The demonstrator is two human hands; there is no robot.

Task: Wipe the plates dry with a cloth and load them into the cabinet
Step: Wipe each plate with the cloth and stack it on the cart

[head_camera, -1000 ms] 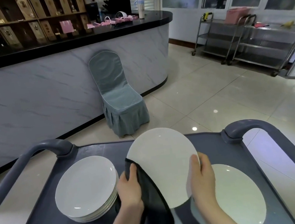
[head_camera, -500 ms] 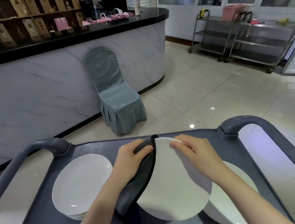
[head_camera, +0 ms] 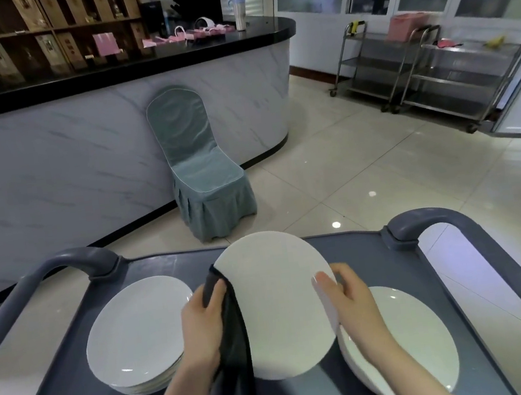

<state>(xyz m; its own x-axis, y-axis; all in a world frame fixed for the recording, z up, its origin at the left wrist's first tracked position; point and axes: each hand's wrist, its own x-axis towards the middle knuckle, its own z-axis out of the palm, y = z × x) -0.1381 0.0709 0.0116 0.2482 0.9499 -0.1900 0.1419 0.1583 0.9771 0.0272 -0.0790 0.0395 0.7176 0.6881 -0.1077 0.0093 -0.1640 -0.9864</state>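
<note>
I hold a white plate (head_camera: 277,303) tilted up above the grey cart top (head_camera: 371,259). My left hand (head_camera: 203,329) grips the plate's left rim through a dark cloth (head_camera: 236,358), which hangs down below the hand. On the right rim, my right hand (head_camera: 347,298) grips with the thumb across the plate's face. A stack of white plates (head_camera: 138,333) sits at the left of the cart. Another pile of white plates (head_camera: 410,333) lies at the right, partly behind my right forearm.
The cart has raised grey handles at left (head_camera: 73,259) and right (head_camera: 426,219). Beyond it stands a chair in a grey-green cover (head_camera: 201,178) against a curved marble counter (head_camera: 83,153). Steel trolleys (head_camera: 427,71) line the far right wall over a glossy tiled floor.
The plate has turned in my hands and tilted back up to face me. Both hands slid from its top edge down to its left and right rims, the cloth moving with the left.
</note>
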